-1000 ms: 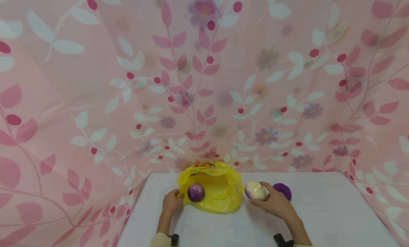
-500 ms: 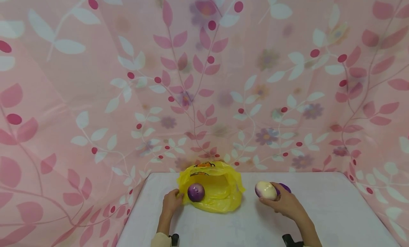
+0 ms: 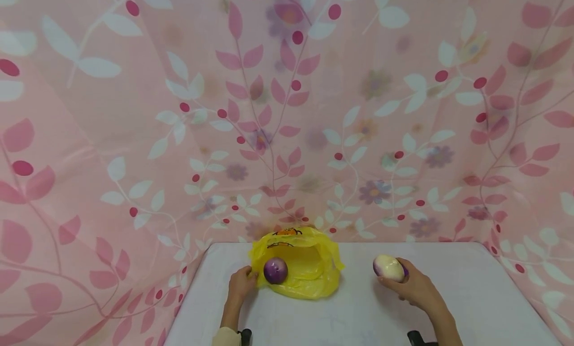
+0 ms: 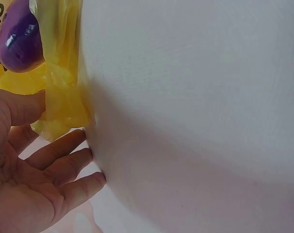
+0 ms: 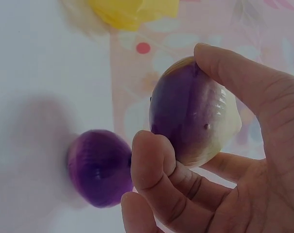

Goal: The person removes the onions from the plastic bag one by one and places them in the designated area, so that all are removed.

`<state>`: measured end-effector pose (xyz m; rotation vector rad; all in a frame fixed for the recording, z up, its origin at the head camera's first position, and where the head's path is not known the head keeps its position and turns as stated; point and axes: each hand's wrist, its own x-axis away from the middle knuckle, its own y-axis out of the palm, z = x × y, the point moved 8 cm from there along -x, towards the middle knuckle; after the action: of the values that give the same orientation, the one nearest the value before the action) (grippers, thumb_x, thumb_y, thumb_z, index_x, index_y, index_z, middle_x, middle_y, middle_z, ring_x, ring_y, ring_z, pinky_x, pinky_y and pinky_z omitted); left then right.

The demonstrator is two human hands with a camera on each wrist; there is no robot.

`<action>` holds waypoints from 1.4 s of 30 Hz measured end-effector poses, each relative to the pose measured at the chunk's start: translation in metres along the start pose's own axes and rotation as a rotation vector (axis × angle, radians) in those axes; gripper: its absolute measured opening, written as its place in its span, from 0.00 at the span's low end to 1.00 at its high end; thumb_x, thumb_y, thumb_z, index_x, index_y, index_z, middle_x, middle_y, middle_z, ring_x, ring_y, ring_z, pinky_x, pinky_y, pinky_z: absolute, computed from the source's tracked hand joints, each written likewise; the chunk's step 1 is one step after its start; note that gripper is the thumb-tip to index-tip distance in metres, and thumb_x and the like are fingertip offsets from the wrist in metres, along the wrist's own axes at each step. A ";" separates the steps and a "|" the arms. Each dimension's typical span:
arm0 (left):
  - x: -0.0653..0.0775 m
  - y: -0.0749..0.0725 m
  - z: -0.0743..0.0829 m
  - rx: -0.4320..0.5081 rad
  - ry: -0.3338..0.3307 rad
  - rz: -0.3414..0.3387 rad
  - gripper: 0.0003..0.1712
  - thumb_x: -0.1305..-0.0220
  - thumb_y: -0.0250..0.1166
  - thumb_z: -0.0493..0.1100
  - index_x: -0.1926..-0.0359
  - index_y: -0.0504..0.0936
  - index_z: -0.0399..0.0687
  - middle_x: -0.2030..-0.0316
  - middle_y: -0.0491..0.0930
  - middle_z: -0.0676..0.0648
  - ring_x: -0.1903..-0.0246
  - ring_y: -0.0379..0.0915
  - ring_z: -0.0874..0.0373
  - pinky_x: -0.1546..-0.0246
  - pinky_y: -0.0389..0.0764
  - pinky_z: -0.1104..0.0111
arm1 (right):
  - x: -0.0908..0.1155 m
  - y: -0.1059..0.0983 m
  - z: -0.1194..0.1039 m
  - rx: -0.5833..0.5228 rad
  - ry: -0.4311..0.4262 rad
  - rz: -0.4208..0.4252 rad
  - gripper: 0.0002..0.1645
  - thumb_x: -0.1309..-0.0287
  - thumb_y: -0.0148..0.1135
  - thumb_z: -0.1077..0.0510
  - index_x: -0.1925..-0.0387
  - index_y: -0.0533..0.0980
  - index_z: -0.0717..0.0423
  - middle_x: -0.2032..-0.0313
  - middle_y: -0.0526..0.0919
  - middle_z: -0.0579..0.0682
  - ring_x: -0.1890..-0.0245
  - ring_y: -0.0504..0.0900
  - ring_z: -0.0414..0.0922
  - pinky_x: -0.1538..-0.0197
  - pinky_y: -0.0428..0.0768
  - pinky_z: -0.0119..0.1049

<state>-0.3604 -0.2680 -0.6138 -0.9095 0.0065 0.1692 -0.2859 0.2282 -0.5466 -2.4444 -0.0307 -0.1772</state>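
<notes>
My left hand pinches the left edge of a yellow plastic bag between thumb and forefinger; the other fingers are spread against the table. The bag lies with its mouth towards me, and a glossy purple round vegetable sits in the opening. To the right, my right hand grips a round purple-and-cream vegetable between thumb and fingers, raised off the table. A second purple round vegetable rests on the table beyond it, nearly covered by the held one in the head view.
A white-covered table carries everything. Pink curtain-like cloth with leaf prints hangs right behind the table and along its sides. Black straps show at the wrists.
My right hand has moved rightwards, away from the bag, with the purple-and-cream vegetable, which now covers most of the purple one behind. The left hand and the bag have stayed in place.
</notes>
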 end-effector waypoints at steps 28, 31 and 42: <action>0.001 0.000 0.002 -0.009 0.035 0.023 0.07 0.39 0.66 0.40 0.70 0.79 0.43 0.74 0.75 0.48 0.73 0.66 0.53 0.68 0.70 0.59 | -0.005 -0.033 0.054 -0.036 0.138 -0.024 0.58 0.44 0.64 0.33 0.29 0.50 0.65 0.65 0.82 0.55 0.71 0.84 0.48 0.70 0.81 0.46; 0.001 0.000 0.002 -0.012 0.038 0.026 0.07 0.39 0.66 0.40 0.71 0.78 0.43 0.76 0.74 0.48 0.74 0.65 0.53 0.69 0.69 0.60 | -0.005 -0.033 0.059 -0.052 0.148 -0.031 0.59 0.44 0.64 0.33 0.29 0.50 0.66 0.65 0.82 0.56 0.71 0.84 0.48 0.71 0.81 0.46; 0.002 0.000 0.001 -0.010 0.042 0.037 0.12 0.38 0.66 0.40 0.75 0.72 0.44 0.81 0.66 0.50 0.78 0.61 0.55 0.73 0.63 0.63 | -0.010 -0.036 0.078 -0.068 0.177 -0.025 0.61 0.45 0.64 0.32 0.29 0.48 0.67 0.64 0.83 0.59 0.71 0.85 0.49 0.71 0.81 0.45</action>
<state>-0.3588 -0.2671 -0.6130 -0.9233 0.0617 0.1842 -0.2890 0.3057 -0.5848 -2.4870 0.0226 -0.4107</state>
